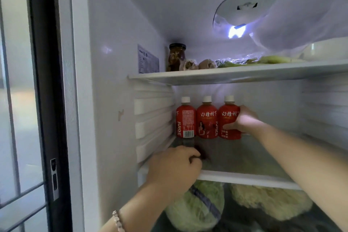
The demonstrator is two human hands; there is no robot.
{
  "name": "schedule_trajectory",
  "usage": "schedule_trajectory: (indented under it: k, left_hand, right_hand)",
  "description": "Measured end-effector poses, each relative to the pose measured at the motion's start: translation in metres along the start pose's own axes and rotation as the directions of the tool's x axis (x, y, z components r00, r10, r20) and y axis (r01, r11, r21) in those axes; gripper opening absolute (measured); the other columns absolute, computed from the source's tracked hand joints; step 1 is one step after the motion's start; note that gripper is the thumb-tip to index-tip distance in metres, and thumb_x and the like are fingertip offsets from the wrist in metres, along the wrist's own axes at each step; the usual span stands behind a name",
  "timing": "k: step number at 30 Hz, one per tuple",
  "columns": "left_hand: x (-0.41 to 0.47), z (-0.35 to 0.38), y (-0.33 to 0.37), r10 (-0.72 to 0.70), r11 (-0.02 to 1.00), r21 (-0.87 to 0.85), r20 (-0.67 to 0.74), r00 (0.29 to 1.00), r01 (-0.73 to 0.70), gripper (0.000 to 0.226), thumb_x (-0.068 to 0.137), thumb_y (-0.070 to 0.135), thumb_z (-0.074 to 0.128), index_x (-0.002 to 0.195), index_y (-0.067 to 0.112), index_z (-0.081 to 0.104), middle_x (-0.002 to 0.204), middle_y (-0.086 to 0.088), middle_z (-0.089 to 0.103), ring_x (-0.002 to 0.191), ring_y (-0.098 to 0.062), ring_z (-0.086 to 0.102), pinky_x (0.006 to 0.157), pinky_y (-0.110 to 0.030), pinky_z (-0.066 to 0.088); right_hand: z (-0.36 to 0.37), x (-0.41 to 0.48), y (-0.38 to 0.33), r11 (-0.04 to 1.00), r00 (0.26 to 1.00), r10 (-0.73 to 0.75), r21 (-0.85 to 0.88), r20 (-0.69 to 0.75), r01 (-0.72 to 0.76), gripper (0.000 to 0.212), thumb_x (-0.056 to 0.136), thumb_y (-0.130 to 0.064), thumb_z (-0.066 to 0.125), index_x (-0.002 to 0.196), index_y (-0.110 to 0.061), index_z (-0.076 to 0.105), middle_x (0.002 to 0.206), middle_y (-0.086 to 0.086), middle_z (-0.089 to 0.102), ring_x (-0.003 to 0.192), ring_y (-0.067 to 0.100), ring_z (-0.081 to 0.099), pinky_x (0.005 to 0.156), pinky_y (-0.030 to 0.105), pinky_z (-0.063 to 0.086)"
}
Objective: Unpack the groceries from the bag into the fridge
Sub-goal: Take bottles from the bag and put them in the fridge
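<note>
Reaching into the fridge (113, 90), the left hand (174, 168) is nearest, with a bracelet (117, 219) on its wrist. Its fingers are curled under at the front rim of the middle shelf (244, 178); I cannot tell whether it holds anything. Below that shelf lie a left cabbage (195, 211) and a right cabbage (269, 200), both wrapped. Farther in, three red juice bottles with white caps stand upright in a touching row at the shelf's back left: left bottle (185, 118), middle bottle (206, 121), right bottle (228, 118). The right hand (243, 120) grips the right bottle from its right side, thumb across the label. Above, the top shelf (226, 75) carries a dark jar (176, 56) at its back left, wrapped greens (244, 61) and a white bowl (327, 49). The light (236, 31) glows overhead.
</note>
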State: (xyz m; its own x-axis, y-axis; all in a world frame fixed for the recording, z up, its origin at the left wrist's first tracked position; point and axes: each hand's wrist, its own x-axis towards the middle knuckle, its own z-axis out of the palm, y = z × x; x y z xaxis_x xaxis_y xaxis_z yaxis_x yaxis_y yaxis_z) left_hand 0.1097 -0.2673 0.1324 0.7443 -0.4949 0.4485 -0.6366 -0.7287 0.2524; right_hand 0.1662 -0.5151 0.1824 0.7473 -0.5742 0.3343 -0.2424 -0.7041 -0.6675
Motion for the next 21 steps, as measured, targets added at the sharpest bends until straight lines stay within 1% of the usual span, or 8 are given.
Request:
schedule_trajectory:
  k: [3, 5, 7, 9, 11, 14, 18, 21]
  left_hand:
    - [0.001, 0.003, -0.002, 0.024, 1.000, 0.008, -0.007, 1.000, -0.024, 0.037, 0.093, 0.039, 0.035, 0.126, 0.041, 0.051, 0.131, 0.020, 0.052, 0.114, -0.006, 0.050, 0.096, -0.028, 0.039]
    - [0.002, 0.003, -0.005, 0.041, 0.999, 0.005, -0.021, 0.999, -0.041, 0.037, 0.093, 0.039, 0.035, 0.125, 0.040, 0.052, 0.130, 0.019, 0.053, 0.114, -0.007, 0.050, 0.096, -0.029, 0.040]
    - [0.004, 0.003, -0.007, 0.051, 0.999, 0.005, -0.025, 0.998, -0.051, 0.037, 0.092, 0.039, 0.035, 0.124, 0.039, 0.052, 0.127, 0.018, 0.054, 0.113, -0.008, 0.051, 0.095, -0.029, 0.041]
    - [0.006, 0.003, -0.008, 0.056, 0.998, 0.012, -0.011, 0.998, -0.056, 0.037, 0.092, 0.039, 0.035, 0.124, 0.038, 0.053, 0.126, 0.016, 0.055, 0.111, -0.010, 0.052, 0.093, -0.030, 0.042]
    - [0.006, 0.002, -0.008, 0.054, 0.998, 0.015, 0.012, 0.998, -0.054, 0.037, 0.093, 0.038, 0.034, 0.124, 0.037, 0.054, 0.125, 0.014, 0.056, 0.109, -0.012, 0.053, 0.092, -0.031, 0.043]
    - [0.004, 0.000, -0.004, 0.029, 1.000, 0.011, 0.022, 0.999, -0.029, 0.035, 0.094, 0.037, 0.034, 0.119, 0.034, 0.058, 0.120, 0.010, 0.061, 0.104, -0.014, 0.056, 0.090, -0.032, 0.045]
    - [-0.007, -0.001, -0.003, 0.022, 1.000, -0.009, -0.084, 0.996, -0.023, 0.030, 0.096, 0.034, 0.036, 0.116, 0.026, 0.057, 0.115, 0.003, 0.063, 0.101, -0.018, 0.058, 0.084, -0.029, 0.045]
    - [-0.041, -0.006, 0.002, 0.024, 0.997, -0.068, -0.082, 0.996, -0.029, 0.039, 0.098, 0.032, 0.039, 0.135, 0.020, 0.040, 0.136, 0.000, 0.047, 0.120, -0.020, 0.046, 0.099, -0.030, 0.036]
  right_hand:
    - [0.004, 0.000, -0.002, 1.000, 1.000, 0.025, 0.009, 0.009, -0.025, 0.090, 0.062, -0.023, 0.086, 0.134, -0.008, 0.035, 0.128, 0.015, 0.050, 0.115, 0.034, 0.052, 0.089, 0.044, 0.050]
    - [0.004, -0.005, -0.004, 0.998, 0.998, 0.039, -0.057, 0.042, -0.037, 0.085, 0.067, -0.025, 0.083, 0.134, -0.006, 0.035, 0.125, 0.015, 0.051, 0.110, 0.032, 0.055, 0.076, 0.038, 0.055]
    - [0.000, -0.014, -0.005, 0.992, 0.987, 0.021, -0.127, 0.157, -0.001, 0.055, 0.075, -0.029, 0.076, 0.118, -0.008, 0.049, 0.106, 0.011, 0.058, 0.089, 0.023, 0.061, 0.054, 0.024, 0.050]
    - [-0.013, -0.028, -0.008, 0.991, 0.974, 0.020, -0.135, 0.226, 0.011, 0.020, 0.083, -0.029, 0.067, 0.085, -0.012, 0.056, 0.078, 0.005, 0.058, 0.064, 0.016, 0.055, 0.044, 0.017, 0.041]
    - [-0.027, -0.042, -0.012, 0.984, 0.979, -0.017, -0.169, 0.202, 0.052, 0.020, 0.085, -0.024, 0.063, 0.072, -0.010, 0.057, 0.069, 0.006, 0.060, 0.059, 0.017, 0.054, 0.046, 0.019, 0.040]
    - [-0.041, -0.069, -0.022, 0.964, 0.958, -0.124, -0.196, 0.259, 0.178, 0.019, 0.088, -0.019, 0.060, 0.088, -0.002, 0.068, 0.071, 0.007, 0.068, 0.057, 0.012, 0.061, 0.050, 0.018, 0.044]
    - [-0.050, -0.122, -0.044, 0.964, 0.839, -0.229, -0.006, 0.493, 0.266, 0.014, 0.091, -0.016, 0.055, 0.080, -0.021, 0.061, 0.070, -0.004, 0.068, 0.056, 0.004, 0.064, 0.054, 0.018, 0.052]
    - [-0.056, -0.165, -0.059, 0.924, 0.746, -0.361, 0.110, 0.559, 0.365, 0.011, 0.092, -0.020, 0.056, 0.083, -0.022, 0.062, 0.075, -0.002, 0.069, 0.065, 0.010, 0.066, 0.064, 0.022, 0.054]
